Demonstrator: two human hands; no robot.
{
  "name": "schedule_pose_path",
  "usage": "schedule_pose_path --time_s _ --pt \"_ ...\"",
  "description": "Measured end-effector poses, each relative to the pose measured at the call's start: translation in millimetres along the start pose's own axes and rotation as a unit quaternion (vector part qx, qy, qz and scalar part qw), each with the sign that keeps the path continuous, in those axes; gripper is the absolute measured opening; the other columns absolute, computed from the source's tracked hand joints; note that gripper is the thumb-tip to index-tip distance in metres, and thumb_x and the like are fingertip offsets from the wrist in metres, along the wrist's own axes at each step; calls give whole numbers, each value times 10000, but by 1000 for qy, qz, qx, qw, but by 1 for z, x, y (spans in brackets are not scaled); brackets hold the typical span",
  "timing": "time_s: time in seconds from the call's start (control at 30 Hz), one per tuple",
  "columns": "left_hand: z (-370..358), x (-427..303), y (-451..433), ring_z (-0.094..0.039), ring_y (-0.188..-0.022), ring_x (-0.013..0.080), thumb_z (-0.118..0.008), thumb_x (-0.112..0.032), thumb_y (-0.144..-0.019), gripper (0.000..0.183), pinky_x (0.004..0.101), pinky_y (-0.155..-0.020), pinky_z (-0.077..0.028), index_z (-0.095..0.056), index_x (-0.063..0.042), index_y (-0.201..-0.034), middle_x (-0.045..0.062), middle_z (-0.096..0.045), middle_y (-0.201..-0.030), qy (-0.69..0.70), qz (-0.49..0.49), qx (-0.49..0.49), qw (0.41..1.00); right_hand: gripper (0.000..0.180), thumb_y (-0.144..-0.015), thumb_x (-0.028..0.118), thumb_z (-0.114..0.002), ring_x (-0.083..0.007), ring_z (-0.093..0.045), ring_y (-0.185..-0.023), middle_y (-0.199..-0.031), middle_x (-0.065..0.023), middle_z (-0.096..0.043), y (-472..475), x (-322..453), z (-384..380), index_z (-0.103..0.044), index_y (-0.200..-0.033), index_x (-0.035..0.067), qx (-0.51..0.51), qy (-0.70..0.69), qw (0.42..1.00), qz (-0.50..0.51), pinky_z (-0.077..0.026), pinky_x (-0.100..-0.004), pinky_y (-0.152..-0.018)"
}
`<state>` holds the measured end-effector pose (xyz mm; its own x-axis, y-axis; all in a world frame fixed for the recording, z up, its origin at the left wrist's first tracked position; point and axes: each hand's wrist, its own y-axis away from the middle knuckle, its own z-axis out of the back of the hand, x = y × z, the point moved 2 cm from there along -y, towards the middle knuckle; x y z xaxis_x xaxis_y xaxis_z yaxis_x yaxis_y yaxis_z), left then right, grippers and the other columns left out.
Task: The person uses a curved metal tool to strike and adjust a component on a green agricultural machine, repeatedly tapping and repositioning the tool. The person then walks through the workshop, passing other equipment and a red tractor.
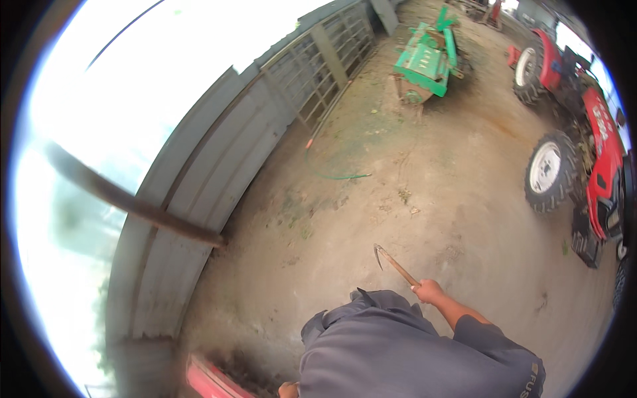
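In my right hand (426, 291) is the wooden handle of a sickle (398, 267). Its thin curved metal blade points away from my body over the dirt floor, with its tip hooked back. My left hand (288, 390) shows only in part at the bottom edge, close by my grey shirt (368, 343). Its fingers are mostly cut off, so what it holds, if anything, is hidden. Left of it stands a red panel or machine part (216, 379), blurred and cut by the frame.
A corrugated metal wall (199, 174) and a post (164, 219) run along the left. Ahead lies a green hose (343, 177), near a metal gate (318, 59). Farther off stands a green rotary tiller (425, 62). A red tractor (599, 129) is parked at right.
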<state>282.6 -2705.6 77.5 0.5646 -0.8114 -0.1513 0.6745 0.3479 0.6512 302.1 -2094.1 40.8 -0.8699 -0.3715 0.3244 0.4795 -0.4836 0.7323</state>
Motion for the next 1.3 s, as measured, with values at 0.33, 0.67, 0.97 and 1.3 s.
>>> schedule_pose_path --time_s 0.33,0.67,0.97,1.3 --pt "49 -266 -201 -742 -712 256 -704 -202 -901 392 343 -571 -570 -675 7 -1232 152 -768 -945 17 -180 192 965 372 -828 191 -621 -370 -739 -843 -922 -236 -736 71 -51 6 -665 -1121 -36 -19 -93 965 -245 -586 -436 -777" --pt "33 -561 -393 -727 -705 192 -624 -284 -882 223 358 -640 -561 -780 -200 -746 -20 -766 -788 -632 -554 93 534 69 -712 128 -749 -307 -684 -646 -702 -103 -675 236 -71 -234 -691 -735 98 -15 -268 909 -318 -532 -421 -587" --pt "-77 -766 -282 -716 -889 396 -635 -308 -842 290 505 -799 -572 -754 -51 -907 205 -733 -908 -408 -712 72 566 114 -748 124 -735 -279 -663 -616 -691 -99 -653 264 -5 -259 -669 -821 66 -79 -445 778 -436 -522 -402 -565" --pt "-208 -649 -186 -738 -905 313 -570 -309 -908 296 455 -797 -584 -776 -97 -883 118 -764 -979 -678 -617 222 332 173 -789 119 -720 -248 -640 -583 -678 -94 -628 220 -59 -292 -644 -916 30 -144 -592 679 -411 -511 -382 -540"
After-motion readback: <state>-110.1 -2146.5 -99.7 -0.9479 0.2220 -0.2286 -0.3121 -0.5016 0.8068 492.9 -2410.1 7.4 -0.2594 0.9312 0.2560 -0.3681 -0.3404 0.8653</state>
